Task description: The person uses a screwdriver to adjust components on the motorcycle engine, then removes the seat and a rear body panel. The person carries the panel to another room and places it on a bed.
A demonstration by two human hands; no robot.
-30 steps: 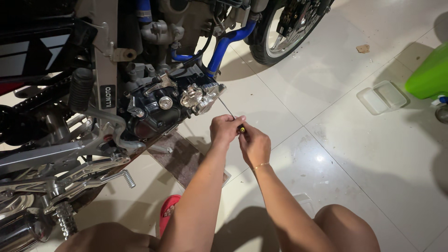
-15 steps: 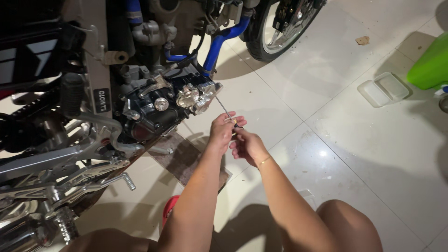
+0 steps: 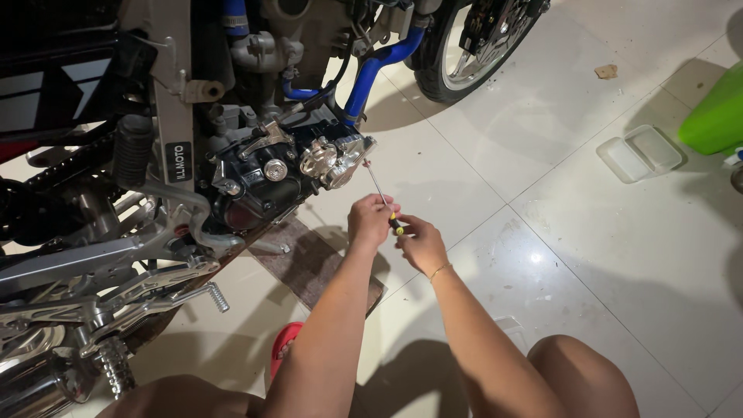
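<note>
Pinching a screwdriver (image 3: 385,203), both hands (image 3: 373,220) (image 3: 420,241) work near a seemingly empty clear tray (image 3: 641,152).

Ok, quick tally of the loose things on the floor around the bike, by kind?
Screwdriver, held in both hands: 1
Clear plastic tray: 1
Green bin: 1
Brown mat under the engine: 1
Red sandal: 1
Total: 5

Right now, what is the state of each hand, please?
Left hand: closed on the screwdriver, near its shaft.
Right hand: closed on the screwdriver handle.
</note>
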